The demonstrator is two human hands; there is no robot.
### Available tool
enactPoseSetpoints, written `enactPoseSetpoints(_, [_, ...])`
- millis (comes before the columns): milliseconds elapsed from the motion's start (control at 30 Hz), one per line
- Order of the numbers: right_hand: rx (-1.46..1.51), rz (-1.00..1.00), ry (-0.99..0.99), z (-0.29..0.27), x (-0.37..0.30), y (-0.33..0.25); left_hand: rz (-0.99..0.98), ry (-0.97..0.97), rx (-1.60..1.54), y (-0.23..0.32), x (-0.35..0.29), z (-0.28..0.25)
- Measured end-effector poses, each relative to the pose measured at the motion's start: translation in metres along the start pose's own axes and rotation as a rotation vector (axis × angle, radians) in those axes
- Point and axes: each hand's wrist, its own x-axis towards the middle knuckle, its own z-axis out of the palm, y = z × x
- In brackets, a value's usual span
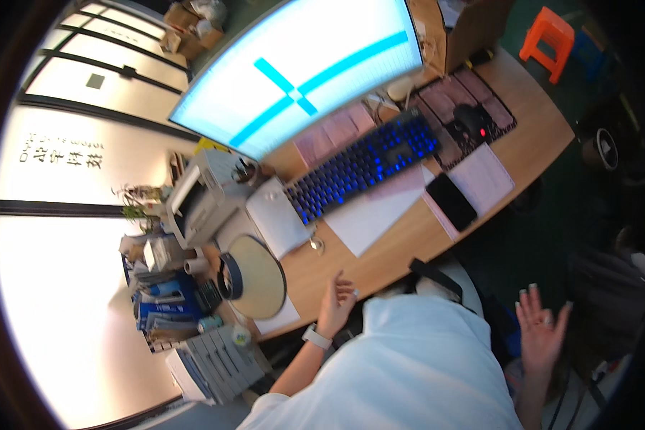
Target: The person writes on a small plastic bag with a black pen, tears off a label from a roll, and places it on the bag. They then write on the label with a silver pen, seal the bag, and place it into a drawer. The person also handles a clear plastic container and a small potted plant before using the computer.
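My left hand (pixel 335 303) hovers at the near edge of a wooden desk (pixel 401 244), fingers spread and holding nothing; a pale watch sits on its wrist. My right hand (pixel 541 328) is raised off to the right, away from the desk, fingers apart and empty. Beyond the left hand lie a white sheet of paper (pixel 369 215), a small white box (pixel 278 216) and a round flat tan disc (pixel 254 276). A keyboard (pixel 365 165) with blue backlight sits before a large bright monitor (pixel 301 68). A black phone (pixel 451 201) rests on a notepad.
A black mouse (pixel 473 118) on a patterned mat lies at the far right of the desk. Cluttered boxes, a small plant and a grey drawer unit (pixel 211 362) crowd the left end. An orange stool (pixel 548 32) and a cardboard box (pixel 466 29) stand beyond.
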Motion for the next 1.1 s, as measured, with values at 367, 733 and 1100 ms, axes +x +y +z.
enactPoseSetpoints(367, [-0.413,-0.89,0.028,-0.154,0.217,-0.263,0.392,0.0,-0.488,-0.015,0.061,0.114])
enactPoseSetpoints(733, [-1.638,-1.253,-0.899,-0.036,0.31,0.102,0.779,0.2,-0.186,-0.05,-0.03,0.149])
enactPoseSetpoints(1100, [-1.759,-1.047,-0.768,-0.091,0.229,0.027,0.666,0.097,0.063,-0.082,-0.074,0.156])
